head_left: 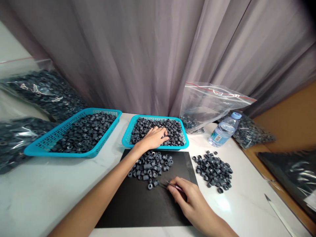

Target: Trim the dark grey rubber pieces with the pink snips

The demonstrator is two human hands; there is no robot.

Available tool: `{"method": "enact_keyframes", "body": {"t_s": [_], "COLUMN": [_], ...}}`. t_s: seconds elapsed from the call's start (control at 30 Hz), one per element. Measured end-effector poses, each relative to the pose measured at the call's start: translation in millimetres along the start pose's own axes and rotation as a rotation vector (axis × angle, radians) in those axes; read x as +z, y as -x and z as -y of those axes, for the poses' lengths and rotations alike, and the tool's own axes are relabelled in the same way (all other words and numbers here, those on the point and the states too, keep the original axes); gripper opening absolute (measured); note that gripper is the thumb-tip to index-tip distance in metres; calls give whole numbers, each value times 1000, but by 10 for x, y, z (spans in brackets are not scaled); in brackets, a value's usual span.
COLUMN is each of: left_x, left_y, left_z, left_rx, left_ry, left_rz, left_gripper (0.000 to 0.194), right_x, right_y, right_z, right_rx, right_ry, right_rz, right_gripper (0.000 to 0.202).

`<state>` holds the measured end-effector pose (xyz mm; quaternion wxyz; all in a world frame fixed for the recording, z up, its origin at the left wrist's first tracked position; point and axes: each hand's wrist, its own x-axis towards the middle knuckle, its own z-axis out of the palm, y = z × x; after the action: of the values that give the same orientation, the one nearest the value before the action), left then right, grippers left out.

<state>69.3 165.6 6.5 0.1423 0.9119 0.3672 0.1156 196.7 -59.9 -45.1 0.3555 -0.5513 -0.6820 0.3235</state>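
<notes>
My left hand [154,137] reaches into the middle blue basket [186,144], its curled fingers on the small dark grey rings there; what they grip, if anything, is hidden. Over the black mat [138,210], my right hand [184,194] is closed around a thin pointed tool [175,187], whose tip points left. A pile of grey rings [150,166] lies on the back part of the mat, between my hands. Two loose rings sit at its front edge, close to the tool's tip.
Left stands another blue basket [93,152] of rings, beside filled plastic bags [44,92]. Right of the mat are a second ring pile [214,171], a water bottle [224,130], an upright zip bag [204,105] and a pointed white tool [278,214]. A curtain hangs behind.
</notes>
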Motion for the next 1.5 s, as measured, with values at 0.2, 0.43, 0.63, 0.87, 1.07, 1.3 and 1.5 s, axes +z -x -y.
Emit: {"method": "enact_keyframes", "body": {"t_s": [0.2,0.43,0.63,0.87,1.07,1.3,1.5], "left_x": [-6,6,67,71,89,81,40], "left_y": [19,40,28,-28,-105,-77,-16], "left_z": [-9,-15,47,55,111,110,54], "left_rx": [-25,-24,-61,-39,-26,-5,21], "left_ry": [11,84,122,118,100,86,103], "left_rz": [-5,-105,-149,-3,70,-23,-128], "left_gripper": [13,16,27,39,23,19,17], "right_x": [0,-18,-19,-14,-15,-18,-21], "right_y": [4,-2,-2,-13,-6,-3,-1], "right_z": [-14,17,0,-8,1,0,17], "right_rx": [-1,0,-1,-4,3,4,13], "right_ry": [-1,11,11,19,6,8,0], "right_rz": [-1,2,2,-5,0,1,12], "right_gripper": [28,29,27,28,27,28,29]}}
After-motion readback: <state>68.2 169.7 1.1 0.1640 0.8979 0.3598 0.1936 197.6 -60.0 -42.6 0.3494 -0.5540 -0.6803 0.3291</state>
